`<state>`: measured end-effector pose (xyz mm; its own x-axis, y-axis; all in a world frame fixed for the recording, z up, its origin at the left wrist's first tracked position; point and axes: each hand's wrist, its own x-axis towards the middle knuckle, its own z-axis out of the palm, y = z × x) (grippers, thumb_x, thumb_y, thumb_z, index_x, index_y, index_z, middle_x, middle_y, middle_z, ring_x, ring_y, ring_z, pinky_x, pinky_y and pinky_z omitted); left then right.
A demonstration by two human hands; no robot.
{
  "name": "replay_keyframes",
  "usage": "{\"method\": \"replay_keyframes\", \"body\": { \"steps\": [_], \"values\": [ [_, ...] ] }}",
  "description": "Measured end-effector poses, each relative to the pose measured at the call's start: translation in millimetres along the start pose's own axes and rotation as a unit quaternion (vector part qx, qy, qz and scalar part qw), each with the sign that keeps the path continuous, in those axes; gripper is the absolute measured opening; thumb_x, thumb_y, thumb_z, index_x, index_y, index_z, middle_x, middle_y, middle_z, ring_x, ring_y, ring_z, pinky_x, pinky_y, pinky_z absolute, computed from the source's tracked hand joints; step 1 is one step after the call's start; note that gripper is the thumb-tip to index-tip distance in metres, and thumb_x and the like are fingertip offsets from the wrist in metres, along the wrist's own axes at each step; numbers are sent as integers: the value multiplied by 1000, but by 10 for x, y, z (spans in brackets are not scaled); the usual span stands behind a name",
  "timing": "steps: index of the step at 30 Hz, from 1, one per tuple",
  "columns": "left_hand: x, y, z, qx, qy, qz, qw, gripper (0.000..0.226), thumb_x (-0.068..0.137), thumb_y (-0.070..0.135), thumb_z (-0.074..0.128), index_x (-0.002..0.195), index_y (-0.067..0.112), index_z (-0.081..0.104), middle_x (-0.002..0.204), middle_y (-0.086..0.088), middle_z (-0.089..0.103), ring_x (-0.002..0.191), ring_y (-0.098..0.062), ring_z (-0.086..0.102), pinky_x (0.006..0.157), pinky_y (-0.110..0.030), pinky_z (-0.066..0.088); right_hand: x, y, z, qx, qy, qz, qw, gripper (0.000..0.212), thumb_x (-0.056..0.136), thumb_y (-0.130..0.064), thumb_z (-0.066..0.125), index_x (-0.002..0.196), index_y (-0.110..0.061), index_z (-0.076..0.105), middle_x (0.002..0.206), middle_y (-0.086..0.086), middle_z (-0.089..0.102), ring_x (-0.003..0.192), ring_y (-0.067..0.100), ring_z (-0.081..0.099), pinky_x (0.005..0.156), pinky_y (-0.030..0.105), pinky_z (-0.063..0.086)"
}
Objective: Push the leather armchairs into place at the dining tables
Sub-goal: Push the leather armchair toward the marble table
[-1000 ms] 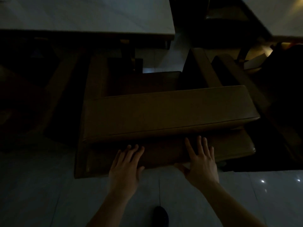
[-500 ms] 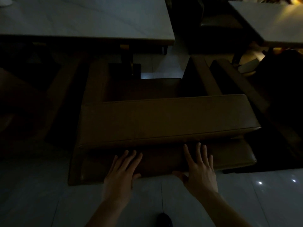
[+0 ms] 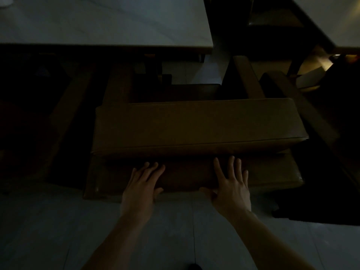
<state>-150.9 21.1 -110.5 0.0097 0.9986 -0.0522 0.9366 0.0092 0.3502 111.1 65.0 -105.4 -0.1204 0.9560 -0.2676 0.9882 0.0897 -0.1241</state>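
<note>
left hand (image 3: 141, 187) and right hand (image 3: 230, 189), fingers spread, flat against the brown leather armchair (image 3: 198, 125) back at centre frame, grips clamped on nothing, to drive it toward the pale marble-topped bench (image 3: 105, 22) above.

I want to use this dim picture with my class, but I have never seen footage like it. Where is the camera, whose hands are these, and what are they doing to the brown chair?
There is no machine: a person wears a wide-angle camera on the head, looking forward and down, so you see that person's own arms. The left hand and right hand lie flat, fingers spread, against the back of a brown leather armchair. Nothing is gripped; the palms press on it. Beyond the chair stands a pale rectangular dining table, whose top looks bare where visible. A second pale table shows at the upper right. The floor is pale tile.
</note>
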Motion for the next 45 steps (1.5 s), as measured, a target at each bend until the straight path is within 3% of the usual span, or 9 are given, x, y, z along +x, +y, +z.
{"method": "replay_keyframes", "body": {
  "steps": [7,11,14,18,22,31,38,45],
  "values": [
    [97,277,-190,36,-52,-67,996,71,94,37,59,154,36,21,163,9,20,150,-17,10,119,-37,19,146,11,-370,-30,-115,-15,993,107,88,-72,51,156,-29,-19,163,21,-23,150,43,-20,123,60,3],
    [-109,576,-474,50,-102,-74,991,76,89,59,56,153,38,20,156,6,30,141,-21,28,110,-38,33,-76,147,-674,15,-128,5,992,97,90,-59,59,159,-34,-5,168,14,-8,154,35,-8,124,58,7],
    [-274,796,-688,30,-118,-55,991,79,89,64,52,154,38,16,157,6,27,142,-20,27,111,-39,33,-462,274,-833,30,-123,34,991,97,90,-48,66,159,-36,-1,168,13,-4,154,34,-4,124,57,11],
    [-353,1211,-949,-5,-151,-15,988,78,90,68,46,154,39,13,160,9,21,145,-19,23,116,-42,28,-1035,537,-1152,47,-104,57,992,94,87,-70,53,159,-37,1,169,12,0,155,33,1,124,54,12],
    [-362,1846,-1088,-18,-170,42,984,81,88,73,43,155,40,12,163,9,18,147,-20,21,117,-43,27,-1521,960,-1585,46,-63,98,992,94,86,-76,49,159,-36,6,168,13,6,155,34,6,124,52,16],
    [-463,3973,-1070,-21,-136,198,971,83,85,74,48,154,40,17,162,8,19,147,-20,21,118,-41,25,-2547,2503,-2292,72,54,179,980,92,87,-75,51,159,-38,7,169,11,5,155,32,6,124,52,13],
    [-808,5839,-510,-24,-144,243,959,88,81,78,49,153,41,15,162,8,19,146,-23,22,114,-45,31,-3500,4218,-2396,88,80,228,966,96,85,-74,55,159,-36,7,168,13,5,155,32,5,125,50,14],
    [-1053,7185,-42,-14,-154,261,953,90,80,75,55,153,42,15,163,9,18,147,-21,21,117,-46,29,-4019,5651,-2478,92,93,271,954,101,84,-75,56,160,-33,5,168,13,8,154,33,8,123,47,19]
  ]
}}
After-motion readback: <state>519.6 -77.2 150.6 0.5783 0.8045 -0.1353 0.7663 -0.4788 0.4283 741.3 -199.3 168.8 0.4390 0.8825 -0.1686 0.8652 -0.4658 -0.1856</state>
